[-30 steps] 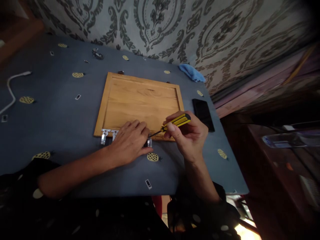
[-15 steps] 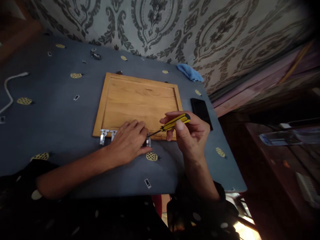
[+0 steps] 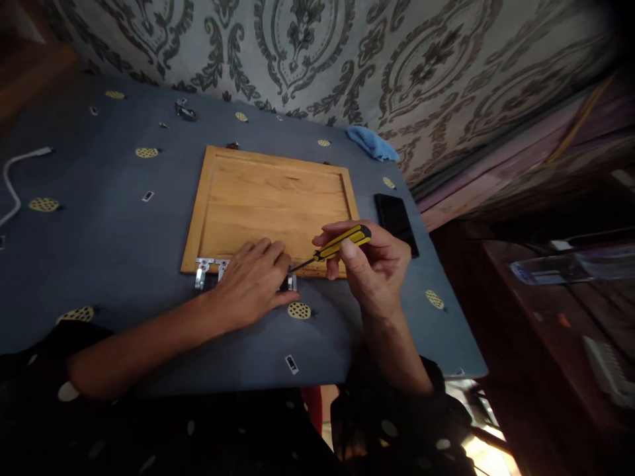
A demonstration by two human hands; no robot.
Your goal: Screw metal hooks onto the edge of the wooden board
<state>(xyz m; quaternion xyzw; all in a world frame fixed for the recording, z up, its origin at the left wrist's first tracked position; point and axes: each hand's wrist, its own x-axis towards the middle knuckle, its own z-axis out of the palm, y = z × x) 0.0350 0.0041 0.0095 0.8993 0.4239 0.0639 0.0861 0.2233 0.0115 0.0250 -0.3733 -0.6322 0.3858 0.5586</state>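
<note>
A framed wooden panel (image 3: pixel 278 198) lies flat on the table, with metal hinges along its near edge. The leftmost hinge (image 3: pixel 201 272) shows in full, while a second one (image 3: pixel 221 268) is partly covered by my left hand (image 3: pixel 255 281). That hand rests over the near edge, its fingers and thumb closed around another hinge (image 3: pixel 292 282) that is half hidden. My right hand (image 3: pixel 377 264) grips a yellow-and-black screwdriver (image 3: pixel 342 243). The screwdriver slants down to the left, its tip at the hinge beside my left fingertips; the exact contact is hidden.
On the blue patterned table (image 3: pixel 114 258), a phone (image 3: pixel 397 221) and a blue cloth (image 3: pixel 372 143) lie to the right. A loose metal hinge (image 3: pixel 185 112) sits at the back left, and a white cable (image 3: pixel 12 178) at the far left. Patterned wallpaper (image 3: pixel 302 53) stands behind.
The whole view has shifted slightly, so everything appears a little further left. Both hands and the screwdriver keep nearly the same pose against the panel.
</note>
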